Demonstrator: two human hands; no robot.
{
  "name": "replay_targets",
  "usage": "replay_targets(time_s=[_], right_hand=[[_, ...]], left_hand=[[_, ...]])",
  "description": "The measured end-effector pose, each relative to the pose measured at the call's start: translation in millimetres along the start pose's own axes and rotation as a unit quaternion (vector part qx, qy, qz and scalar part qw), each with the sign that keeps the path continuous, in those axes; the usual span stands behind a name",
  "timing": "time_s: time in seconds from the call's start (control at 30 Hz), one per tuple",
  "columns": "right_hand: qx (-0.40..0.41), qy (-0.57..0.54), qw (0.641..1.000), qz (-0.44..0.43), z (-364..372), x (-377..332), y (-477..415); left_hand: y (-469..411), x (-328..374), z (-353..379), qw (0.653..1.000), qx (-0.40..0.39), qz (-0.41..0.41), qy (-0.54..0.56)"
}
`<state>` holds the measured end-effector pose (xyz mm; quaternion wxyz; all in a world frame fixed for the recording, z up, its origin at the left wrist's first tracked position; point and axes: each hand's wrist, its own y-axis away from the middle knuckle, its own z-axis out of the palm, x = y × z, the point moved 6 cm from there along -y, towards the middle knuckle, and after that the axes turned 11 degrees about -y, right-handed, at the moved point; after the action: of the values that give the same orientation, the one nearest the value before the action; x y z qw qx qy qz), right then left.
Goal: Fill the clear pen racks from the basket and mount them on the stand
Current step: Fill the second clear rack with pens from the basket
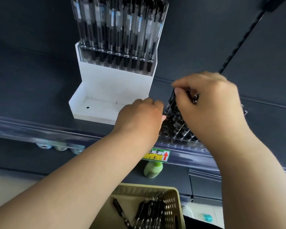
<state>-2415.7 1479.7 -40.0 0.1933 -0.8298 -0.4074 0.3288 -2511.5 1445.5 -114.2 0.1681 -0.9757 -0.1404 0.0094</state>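
Pinching pens (193,97) in the right hand (210,104) over the clear rack (177,128) at the front edge of the shelf (40,100); probably bracing it with the left hand (139,118), grip hidden; judging them light, stiff, slick; gripping best near tops.

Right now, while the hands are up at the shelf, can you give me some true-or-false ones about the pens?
1. The white stand holds a full rack of pens on its upper step. True.
2. The stand's lower step has a rack too. False: it holds none. The second rack is beside the stand, gripped by the left hand.
3. The right hand holds dark pens at that rack's top. True.
4. The basket is empty. False: loose pens lie in it.
5. The arrow on the price tag is blue. False: it is red.
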Motion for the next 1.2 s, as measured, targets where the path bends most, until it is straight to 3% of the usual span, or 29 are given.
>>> replay_targets(time_s=[0.1, 0.23, 0.4, 0.7, 0.83, 1.0, 1.2], right_hand=[[-0.041, -0.009, 0.999, -0.034, 12, -19, 23], [-0.104, -0.026, 0.993, -0.042, 27, -33, 64], [-0.154, -0.028, 0.987, 0.026, 40, -29, 110], [-0.262, -0.026, 0.951, 0.161, 83, -23, 173], [-0.346, 0.019, 0.906, 0.243, 108, -12, 203], [-0.429, 0.038, 0.833, 0.348, 139, 9, 251], [-0.429, 0.036, 0.801, 0.415, 172, 27, 287]], left_hand=[[15, -8, -6, 0.998, -0.004, -0.004, -0.069], [42, -19, -14, 0.996, -0.038, 0.005, -0.083], [84, -30, -8, 0.991, -0.082, 0.022, -0.105], [152, -35, 24, 0.985, -0.170, -0.029, -0.028], [190, -26, 71, 0.958, -0.279, -0.070, 0.022], [246, -21, 137, 0.892, -0.408, -0.160, 0.110], [257, -22, 175, 0.854, -0.423, -0.259, 0.159]])
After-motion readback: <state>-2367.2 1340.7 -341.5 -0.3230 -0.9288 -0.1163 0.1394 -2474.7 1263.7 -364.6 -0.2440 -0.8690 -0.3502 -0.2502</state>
